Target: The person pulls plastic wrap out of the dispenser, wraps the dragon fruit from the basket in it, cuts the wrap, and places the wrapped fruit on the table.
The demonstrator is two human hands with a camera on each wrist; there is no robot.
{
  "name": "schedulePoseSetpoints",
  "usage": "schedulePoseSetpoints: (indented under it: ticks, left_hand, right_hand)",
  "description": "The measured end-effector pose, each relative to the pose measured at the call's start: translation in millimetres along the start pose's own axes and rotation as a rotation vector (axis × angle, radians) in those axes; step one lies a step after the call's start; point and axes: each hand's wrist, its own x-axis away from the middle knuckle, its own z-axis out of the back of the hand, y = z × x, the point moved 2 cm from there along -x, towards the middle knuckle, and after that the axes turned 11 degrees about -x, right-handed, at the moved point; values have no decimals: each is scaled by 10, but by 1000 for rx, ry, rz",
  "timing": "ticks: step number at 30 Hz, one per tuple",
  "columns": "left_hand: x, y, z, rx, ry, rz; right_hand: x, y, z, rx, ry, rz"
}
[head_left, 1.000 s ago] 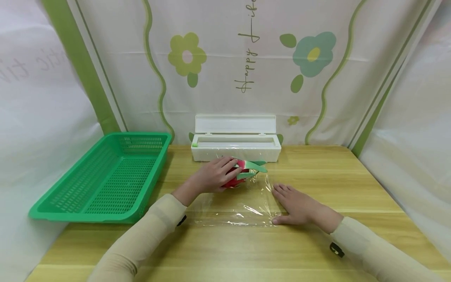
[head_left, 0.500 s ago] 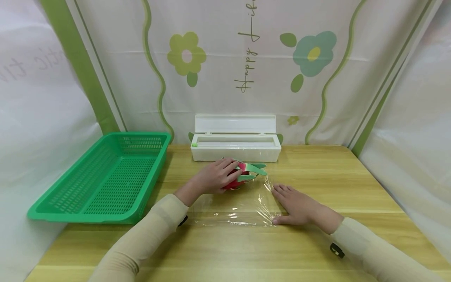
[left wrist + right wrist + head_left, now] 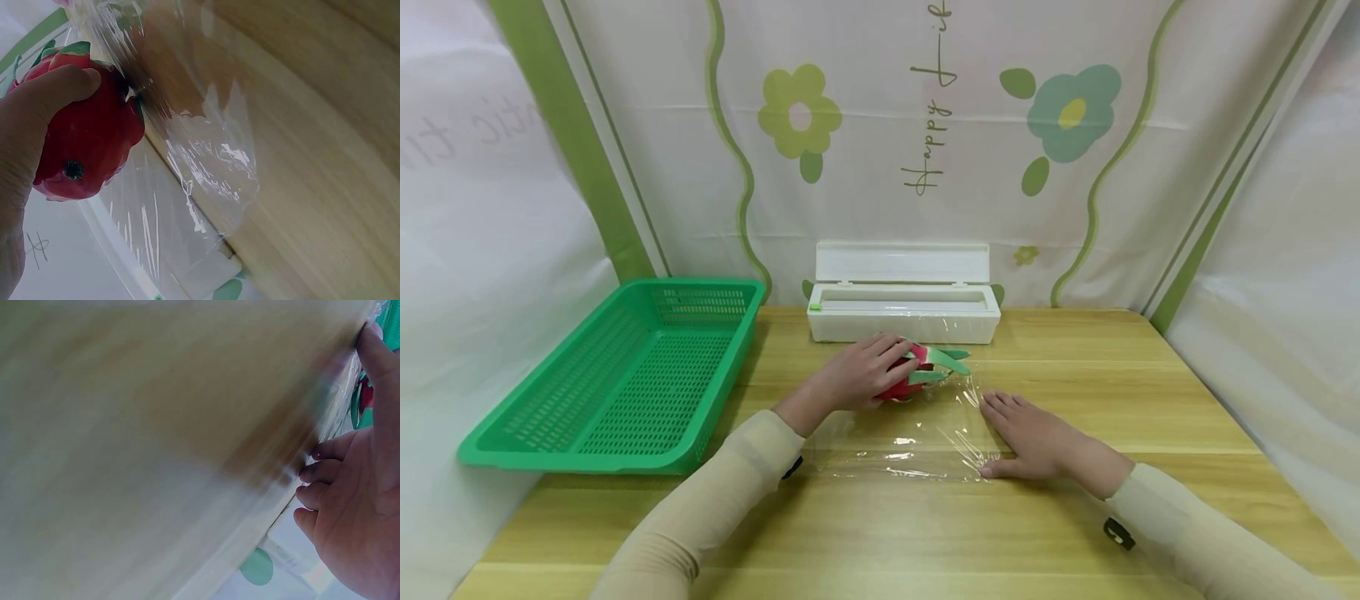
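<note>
In the head view my left hand (image 3: 867, 371) grips a red dragon fruit (image 3: 904, 385) with green leaf tips pointing right. The left wrist view shows the thumb across the red dragon fruit (image 3: 87, 134), whose dark round end spot faces the camera. A sheet of clear cling film (image 3: 898, 446) spreads on the table under and in front of the fruit, coming from the white film box (image 3: 904, 328). My right hand (image 3: 1033, 433) lies with fingers extended at the film's right edge, thumb and fingertips touching it; creases fan out from there. In the right wrist view its fingertips meet the tabletop.
Behind the fruit, the white box has its lid (image 3: 902, 264) raised, with a small green piece (image 3: 816, 307) at its left front. A green perforated basket (image 3: 658, 392) stands on the left of the wooden table (image 3: 910, 542). A patterned cloth (image 3: 880, 150) hangs behind.
The dragon fruit has turned slightly in my left hand, its leaf tips a little lower. Creases in the cling film near my right thumb have shifted. The right hand stays in place.
</note>
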Motion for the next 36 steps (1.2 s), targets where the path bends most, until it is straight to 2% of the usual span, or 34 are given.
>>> schedulePoseSetpoints:
  ticks: [11,17,21,25,36]
  left_hand:
    - [4,23,19,3,-25,-20]
    - [-16,65,59,-81,-26,-68]
    - [-21,89,71,-114,-4,-76]
    - [-40,109,72,-80,26,-68]
    - [-100,155,84,-26,21,-55]
  right_hand:
    - [3,-6,14,-16,-6,-18]
    - [1,-3,18,-16,-5,-19]
    - [-5,1,13,-14,-3,-13]
    - [-3,-1,12,-14,-3,-14]
    - [0,-6,23,-14,-8,-16]
